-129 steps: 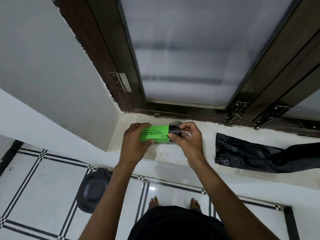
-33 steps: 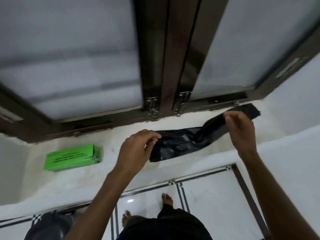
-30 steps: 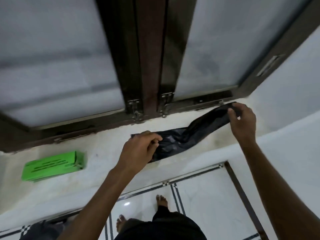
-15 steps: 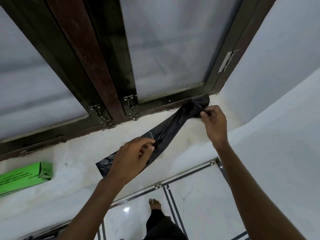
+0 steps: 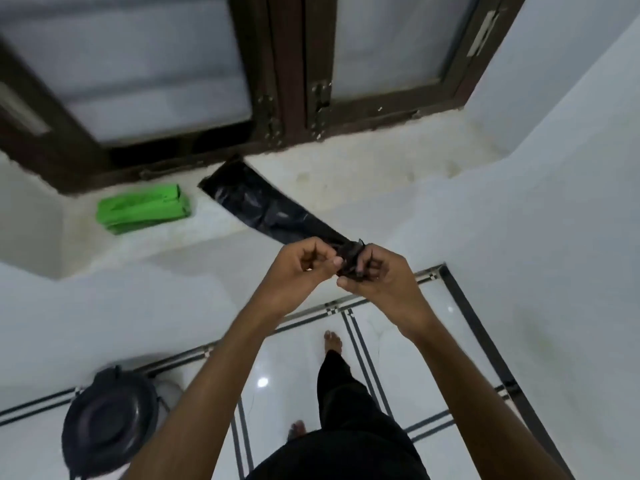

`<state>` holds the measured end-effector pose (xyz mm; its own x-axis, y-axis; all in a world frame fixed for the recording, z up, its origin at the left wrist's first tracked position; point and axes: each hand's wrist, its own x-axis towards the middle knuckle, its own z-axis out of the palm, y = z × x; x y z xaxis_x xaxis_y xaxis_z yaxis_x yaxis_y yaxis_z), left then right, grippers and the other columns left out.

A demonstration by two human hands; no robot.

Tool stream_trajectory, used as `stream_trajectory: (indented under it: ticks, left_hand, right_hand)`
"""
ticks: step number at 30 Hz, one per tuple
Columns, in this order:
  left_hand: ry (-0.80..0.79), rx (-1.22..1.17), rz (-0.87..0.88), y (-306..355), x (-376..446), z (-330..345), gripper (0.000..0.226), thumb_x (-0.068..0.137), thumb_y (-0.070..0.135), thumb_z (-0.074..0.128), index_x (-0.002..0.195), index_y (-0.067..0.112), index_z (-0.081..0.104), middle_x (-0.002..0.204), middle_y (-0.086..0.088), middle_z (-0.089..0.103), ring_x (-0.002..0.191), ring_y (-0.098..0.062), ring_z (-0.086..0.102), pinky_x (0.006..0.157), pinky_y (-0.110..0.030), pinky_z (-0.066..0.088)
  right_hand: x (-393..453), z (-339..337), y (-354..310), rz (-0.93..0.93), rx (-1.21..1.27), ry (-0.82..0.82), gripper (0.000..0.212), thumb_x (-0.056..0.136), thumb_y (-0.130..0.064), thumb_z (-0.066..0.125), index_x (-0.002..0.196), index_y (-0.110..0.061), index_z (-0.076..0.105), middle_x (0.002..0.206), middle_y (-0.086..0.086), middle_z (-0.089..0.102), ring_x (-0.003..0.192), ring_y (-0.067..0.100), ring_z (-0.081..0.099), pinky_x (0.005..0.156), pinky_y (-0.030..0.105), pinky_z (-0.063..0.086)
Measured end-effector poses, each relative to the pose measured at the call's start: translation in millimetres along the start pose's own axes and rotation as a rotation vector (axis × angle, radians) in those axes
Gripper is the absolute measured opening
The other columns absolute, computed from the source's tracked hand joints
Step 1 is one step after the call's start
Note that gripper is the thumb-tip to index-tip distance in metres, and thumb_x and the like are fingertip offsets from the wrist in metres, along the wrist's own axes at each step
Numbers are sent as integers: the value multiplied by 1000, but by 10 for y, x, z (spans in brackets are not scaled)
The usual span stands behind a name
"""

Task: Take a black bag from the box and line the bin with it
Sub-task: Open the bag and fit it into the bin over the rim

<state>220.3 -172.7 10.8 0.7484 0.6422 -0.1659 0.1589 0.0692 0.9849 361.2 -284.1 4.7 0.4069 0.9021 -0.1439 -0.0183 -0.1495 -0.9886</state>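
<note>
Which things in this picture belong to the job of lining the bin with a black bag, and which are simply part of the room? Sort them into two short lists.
Belonging to the job:
black bag, one end gripped by the left hand and right hand
green box on the sill
bin on the floor

Just there:
window frame
floor tiles

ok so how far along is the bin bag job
Done: a black bag is out of the green box, which lies on the sill. In hand: both hands, left and right, pinch the bag's near end, apparently working it open, while its far end rests on the sill. Left: opening it and lining the bin, which stands on the floor with its lid on.
</note>
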Motion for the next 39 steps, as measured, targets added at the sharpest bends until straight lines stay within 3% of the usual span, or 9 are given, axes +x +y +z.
stream_trajectory:
  ticks: [6,11,15,21,26,29,32,36,39]
  left_hand:
    - [286,-424,-213,-428,-1243,-290,28,105,20,43,104,-1,62,105,-14,71,104,-26,68,96,-35,55]
    - [468,-720,-294,-577,-2040,-424,22,103,2,37,98,8,58,101,-12,71,84,-23,72,69,-32,61]
    - [441,-580,-322,-550,-2588,-228,22,102,-1,35,97,9,54,77,-8,61,47,-6,56,58,-25,55]
    - [505,-187,-331,-750,-3400,-36,15,100,7,51,110,7,62,107,-21,69,93,-26,70,87,-37,59]
    - [646,122,-333,-847,-3907,-135,22,95,7,62,92,25,74,80,-1,71,73,-10,64,68,-26,52]
    - [834,37,-355,-835,-4036,-235,22,100,13,54,87,15,71,73,5,68,65,-2,61,62,-17,50]
    - [961,-217,-380,-882,-4139,-420,22,102,21,49,96,15,68,83,0,70,77,-13,62,70,-29,50]
    - [1091,-379,-333,-982,-4409,-782,18,102,16,47,110,13,64,92,-3,69,84,-15,62,73,-33,50]
    - [1104,-431,-263,-1114,-4638,-1108,18,99,6,52,109,15,64,93,-1,71,87,-15,64,78,-37,51]
  right_hand:
    - [-676,500,193,74,48,-49,21,92,-3,65,80,-10,49,74,0,59,69,15,64,71,31,59]
    - [-979,746,320,196,-4,-43,19,101,-20,54,88,-15,42,86,7,60,65,16,64,59,27,57]
    - [-1192,946,359,223,-31,-34,18,103,-24,51,93,-14,39,91,10,57,52,15,64,43,24,48]
    - [-1536,1157,434,138,84,-119,18,99,-4,56,88,-15,47,90,10,56,73,16,72,70,29,61]
    - [-1895,1406,539,67,-64,-234,27,87,15,54,93,-11,57,92,4,61,81,12,66,75,26,59]
    - [-2064,1663,577,-164,-489,-423,40,77,17,44,91,-19,56,92,-4,60,75,2,55,69,19,45]
    - [-2144,1967,676,-264,-713,-524,47,74,15,45,94,-26,54,96,-3,58,86,15,56,73,32,48]
    - [-2211,2489,658,-133,-610,-274,29,88,-2,59,109,-21,53,109,-1,51,96,15,55,78,26,48]
    - [-2393,2908,523,58,-376,-183,15,92,-22,63,92,-10,54,88,2,56,76,16,55,68,25,47]
